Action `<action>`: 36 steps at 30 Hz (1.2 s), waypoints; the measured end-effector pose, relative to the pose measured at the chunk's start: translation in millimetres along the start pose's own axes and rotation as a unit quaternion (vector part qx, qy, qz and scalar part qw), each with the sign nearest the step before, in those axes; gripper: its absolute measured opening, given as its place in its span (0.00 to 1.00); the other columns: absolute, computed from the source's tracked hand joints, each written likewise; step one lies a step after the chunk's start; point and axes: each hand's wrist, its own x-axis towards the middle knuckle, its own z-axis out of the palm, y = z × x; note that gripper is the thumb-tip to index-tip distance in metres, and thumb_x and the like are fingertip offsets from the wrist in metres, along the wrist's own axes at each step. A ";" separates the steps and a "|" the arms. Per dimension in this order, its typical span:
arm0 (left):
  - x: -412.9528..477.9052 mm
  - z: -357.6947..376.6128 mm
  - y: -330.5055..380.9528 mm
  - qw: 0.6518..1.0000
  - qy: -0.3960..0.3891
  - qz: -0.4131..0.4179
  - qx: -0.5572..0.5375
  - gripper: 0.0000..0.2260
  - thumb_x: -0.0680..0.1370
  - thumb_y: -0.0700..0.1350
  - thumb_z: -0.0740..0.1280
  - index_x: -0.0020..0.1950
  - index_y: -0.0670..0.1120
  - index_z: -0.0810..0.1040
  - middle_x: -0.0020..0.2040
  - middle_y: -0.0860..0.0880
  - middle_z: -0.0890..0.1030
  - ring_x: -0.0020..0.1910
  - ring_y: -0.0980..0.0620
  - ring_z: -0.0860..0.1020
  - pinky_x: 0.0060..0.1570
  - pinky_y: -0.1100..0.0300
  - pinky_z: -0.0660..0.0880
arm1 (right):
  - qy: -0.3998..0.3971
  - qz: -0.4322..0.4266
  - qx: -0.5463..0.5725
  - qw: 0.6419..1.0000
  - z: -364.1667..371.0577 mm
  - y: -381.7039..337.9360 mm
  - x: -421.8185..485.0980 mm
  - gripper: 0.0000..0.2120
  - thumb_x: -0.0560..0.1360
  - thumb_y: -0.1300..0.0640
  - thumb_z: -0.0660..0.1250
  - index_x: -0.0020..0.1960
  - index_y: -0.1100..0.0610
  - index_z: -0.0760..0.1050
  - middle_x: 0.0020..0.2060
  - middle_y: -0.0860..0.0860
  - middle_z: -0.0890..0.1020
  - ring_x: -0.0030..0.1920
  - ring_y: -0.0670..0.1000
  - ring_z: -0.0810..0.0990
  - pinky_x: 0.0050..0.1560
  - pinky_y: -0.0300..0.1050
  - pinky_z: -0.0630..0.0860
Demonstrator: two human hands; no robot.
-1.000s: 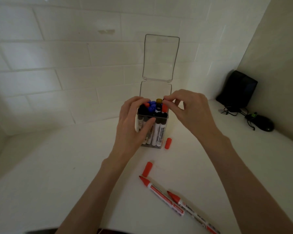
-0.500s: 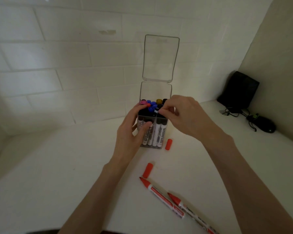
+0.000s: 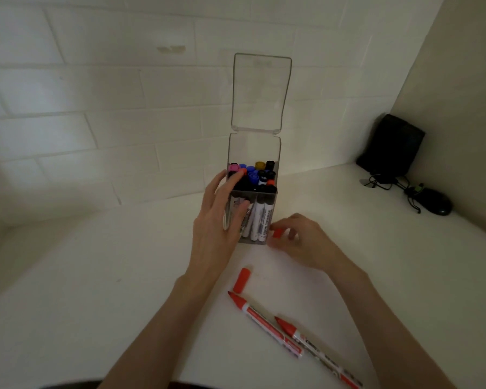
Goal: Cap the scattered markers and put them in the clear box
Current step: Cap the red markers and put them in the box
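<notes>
Left hand (image 3: 219,220) lies open against the clear box (image 3: 254,153). Right hand (image 3: 300,240) pinches a red cap (image 3: 277,233) beside it.

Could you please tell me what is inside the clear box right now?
The clear box holds upright capped markers, caps pink, blue, black, yellow and red. The left hand covers its left side, hiding the markers there.

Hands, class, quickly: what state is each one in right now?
Left hand: open, flat against the clear box.
Right hand: fingers closing around a red cap; grip not certain.
</notes>
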 end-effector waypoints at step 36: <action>-15.7 -15.5 8.0 0.939 -0.244 -0.145 -0.196 0.10 0.78 0.45 0.70 0.58 0.46 0.84 0.41 0.49 0.86 0.31 0.51 0.81 0.30 0.64 0.73 | -0.197 -0.004 0.007 0.980 -50.2 10.2 -96.2 0.07 0.70 0.46 0.75 0.41 0.47 0.79 0.35 0.45 0.83 0.37 0.46 0.83 0.42 0.47 0.81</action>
